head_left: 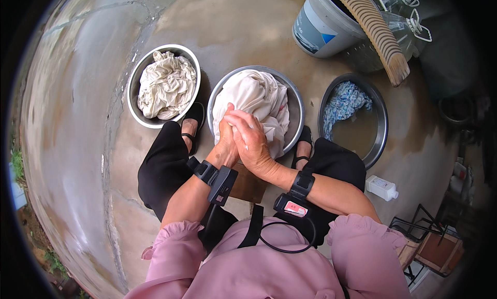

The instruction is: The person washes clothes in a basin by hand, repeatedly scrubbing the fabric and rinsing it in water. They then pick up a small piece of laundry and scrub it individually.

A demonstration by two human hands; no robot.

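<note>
In front of me a metal basin (297, 100) holds a bundle of white cloth (252, 87) with a small reddish mark on its right side. My left hand (228, 137) and my right hand (252, 139) are pressed together over the near side of this basin. The right fingers lie across the left hand, and a little white, like suds, shows on the right one. Whether a piece of cloth or anything else is pinched between the palms is hidden. A black device is strapped to each wrist.
Left stands a basin (133, 104) of off-white cloth (167, 85). On the right, another basin (382, 135) holds blue patterned cloth (345, 100) in murky water. Behind it are a bucket (330, 31), a ridged wooden washboard (372, 31) and clear plastic jugs (400, 27). A white bottle (381, 188) lies right.
</note>
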